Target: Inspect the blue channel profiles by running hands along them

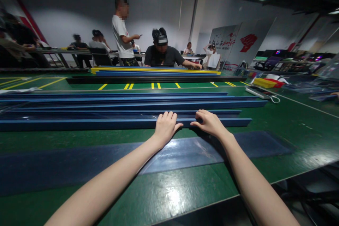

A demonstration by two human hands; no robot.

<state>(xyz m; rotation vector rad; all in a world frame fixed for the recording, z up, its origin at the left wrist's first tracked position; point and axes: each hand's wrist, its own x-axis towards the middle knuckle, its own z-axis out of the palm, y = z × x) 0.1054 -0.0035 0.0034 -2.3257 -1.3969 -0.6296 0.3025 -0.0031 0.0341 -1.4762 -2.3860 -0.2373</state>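
Both hands are at the nearest of several long blue channel strips (92, 124) lying across the green table. My left hand (166, 127) curls over its front edge, fingers reaching across the top and thumb stretched to the right. A short way to the right, my right hand (208, 122) grips the same strip, thumb pointing left and fingertips bent over the far side. Clear film shows inside the strip's groove left of my hands. Under my forearms a flat translucent sheet (185, 153) lies on the table.
Behind are more blue strips (127, 105), then a black strip (159, 79) and a yellow strip (156, 70). A white power bank (257, 92) with a loop and a yellow tray (264, 83) sit at right. A seated person (164, 54) faces me across the green table (304, 141).
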